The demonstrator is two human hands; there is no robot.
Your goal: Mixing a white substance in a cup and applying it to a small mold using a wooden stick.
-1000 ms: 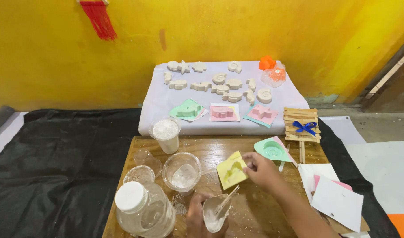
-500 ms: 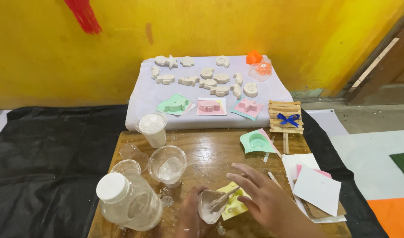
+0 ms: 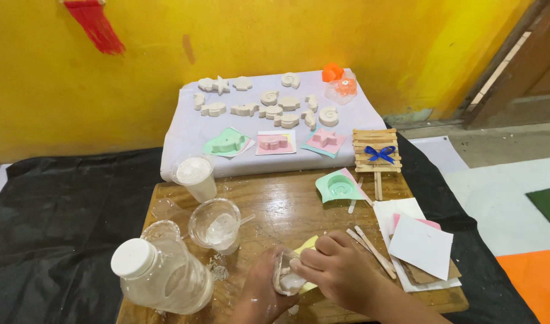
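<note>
A small clear plastic cup [image 3: 287, 275], smeared with white plaster, was held between both hands at the near edge of the wooden table [image 3: 287, 198], directly above a yellow mould [image 3: 306, 246] that was largely covered by them. The left hand [image 3: 260, 294] was cupped around the cup from the left; the right hand [image 3: 338, 270] was closed on its rim from the right, fingers curled over. The cup was tilted, its long axis lying roughly left to right; both hands were in contact, neither nearer than the other

Just left of the hands stood a clear plastic jar with a white lid [image 3: 161, 276], and beyond it a clear cup of white mix [image 3: 216, 225] and a cup of white powder [image 3: 194, 174]. A green shell mould [image 3: 338, 186] lay further off to the right, with wooden sticks [image 3: 371, 249] and white and pink paper sheets [image 3: 422, 246] near the right hand. On the white-covered board [image 3: 185, 156] behind, plaster casts [image 3: 269, 105] lay in rows, with green, pink and pink-on-teal moulds before them
</note>
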